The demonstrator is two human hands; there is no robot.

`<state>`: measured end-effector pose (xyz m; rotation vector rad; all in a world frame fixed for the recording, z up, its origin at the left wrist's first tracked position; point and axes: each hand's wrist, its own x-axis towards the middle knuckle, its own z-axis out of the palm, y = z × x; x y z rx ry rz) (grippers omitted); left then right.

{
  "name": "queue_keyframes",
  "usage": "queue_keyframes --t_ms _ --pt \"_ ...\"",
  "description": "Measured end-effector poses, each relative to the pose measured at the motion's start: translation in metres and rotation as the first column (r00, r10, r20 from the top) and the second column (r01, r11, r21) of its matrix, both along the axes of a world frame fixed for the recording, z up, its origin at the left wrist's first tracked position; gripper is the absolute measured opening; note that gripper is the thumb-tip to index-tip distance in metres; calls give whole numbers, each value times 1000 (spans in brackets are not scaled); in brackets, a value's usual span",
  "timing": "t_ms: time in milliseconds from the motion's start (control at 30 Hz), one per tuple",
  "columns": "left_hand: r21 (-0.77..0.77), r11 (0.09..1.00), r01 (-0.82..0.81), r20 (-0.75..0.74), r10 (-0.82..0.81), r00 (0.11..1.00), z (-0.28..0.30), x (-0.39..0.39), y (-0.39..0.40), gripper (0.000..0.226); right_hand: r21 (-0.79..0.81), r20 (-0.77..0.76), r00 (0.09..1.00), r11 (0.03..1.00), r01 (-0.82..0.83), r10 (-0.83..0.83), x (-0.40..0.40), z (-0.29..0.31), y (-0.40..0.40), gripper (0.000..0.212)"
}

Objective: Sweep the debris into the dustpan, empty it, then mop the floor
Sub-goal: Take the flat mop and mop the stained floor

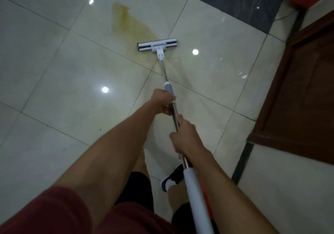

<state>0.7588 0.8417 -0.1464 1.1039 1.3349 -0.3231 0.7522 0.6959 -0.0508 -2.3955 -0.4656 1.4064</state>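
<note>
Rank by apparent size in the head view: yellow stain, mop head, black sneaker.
1. yellow stain, clearly the largest.
2. mop head.
3. black sneaker, though it is partly hidden by the mop handle and nearer the camera, so its rank against the mop head is unsure.

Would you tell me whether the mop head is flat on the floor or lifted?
Flat on the floor: the mop head lies level against the tiles at the near edge of the yellow stain.

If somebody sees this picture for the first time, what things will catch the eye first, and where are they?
First the yellowish stain on the pale floor tiles, upper middle, with the mop head at its near edge. Then the two bare hands on the mop handle in the centre: the left hand grips higher, near the grey sleeve, and the right hand grips lower. A dark wooden door stands at right.
</note>
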Motion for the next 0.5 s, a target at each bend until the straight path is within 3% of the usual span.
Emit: queue_keyframes --t_ms 500 --pt "111 994 -14 66 6 998 -30 115 318 18 42 29 999 999 16 -17 113 -42 325 49"
